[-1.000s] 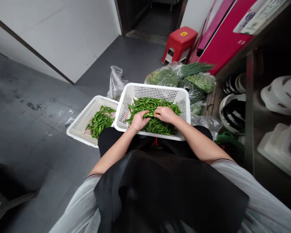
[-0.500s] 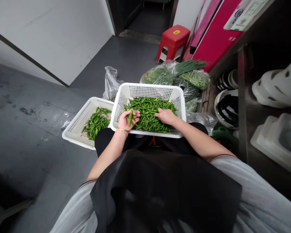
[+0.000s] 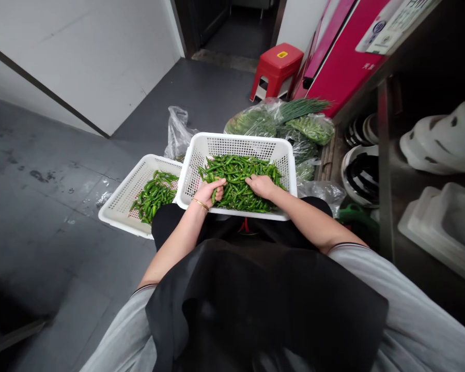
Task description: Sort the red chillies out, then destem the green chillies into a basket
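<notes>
A white perforated basket (image 3: 236, 136) rests on my lap, with a heap of green chili peppers (image 3: 240, 173) inside. Over its left part, my left hand (image 3: 210, 192) is closed around green chili peppers, one showing beside the fingers. My right hand (image 3: 260, 186) reaches into the right side of the heap, its fingers pinched together; their tips are partly hidden, so what they hold cannot be made out. Left of my knee, a second white basket (image 3: 118, 209) contains a smaller pile of green chili peppers (image 3: 153, 196).
Plastic bags of green vegetables (image 3: 251, 121) lie beyond the basket, with a red stool (image 3: 278, 70) behind them. Metal shelving (image 3: 387, 170) on the right holds white containers (image 3: 445, 217). A white panel (image 3: 85, 62) stands at the left, and a doorway (image 3: 236, 31) opens ahead.
My left hand has turned over and its fingers have closed on the peppers that lay in the open palm. My right hand has stayed nearly in place at the heap.
</notes>
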### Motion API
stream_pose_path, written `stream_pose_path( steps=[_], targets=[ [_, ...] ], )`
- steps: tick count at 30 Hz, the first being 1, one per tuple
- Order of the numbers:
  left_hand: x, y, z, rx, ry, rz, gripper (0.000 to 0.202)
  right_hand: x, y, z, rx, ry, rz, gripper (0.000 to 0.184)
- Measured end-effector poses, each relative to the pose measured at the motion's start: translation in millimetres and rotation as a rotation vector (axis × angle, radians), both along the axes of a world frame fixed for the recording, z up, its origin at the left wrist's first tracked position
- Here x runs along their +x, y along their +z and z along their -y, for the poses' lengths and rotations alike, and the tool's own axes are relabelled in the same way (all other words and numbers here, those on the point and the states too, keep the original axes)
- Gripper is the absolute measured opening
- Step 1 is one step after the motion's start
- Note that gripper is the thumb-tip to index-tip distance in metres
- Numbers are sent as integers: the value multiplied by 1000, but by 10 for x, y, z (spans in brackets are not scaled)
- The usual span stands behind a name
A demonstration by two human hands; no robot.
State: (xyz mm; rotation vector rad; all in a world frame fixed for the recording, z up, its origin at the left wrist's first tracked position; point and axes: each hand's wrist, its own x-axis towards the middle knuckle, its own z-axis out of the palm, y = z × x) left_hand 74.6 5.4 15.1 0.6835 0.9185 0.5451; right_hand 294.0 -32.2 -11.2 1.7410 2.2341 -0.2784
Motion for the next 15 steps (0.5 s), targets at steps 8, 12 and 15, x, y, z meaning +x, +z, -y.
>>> stream_pose_path(
  steps=[8,12,15],
  targets=[
    [126,-9,30,256,70,-134,31,95,376,-168,81,-217,-494,24],
    [346,9,73,252,51,-120,33,-83,366,-132,-152,-578,-1160,17],
    [417,-47,139,143,-72,-135,30,-270,234,-50,-119,-677,-1297,17]
  ],
)
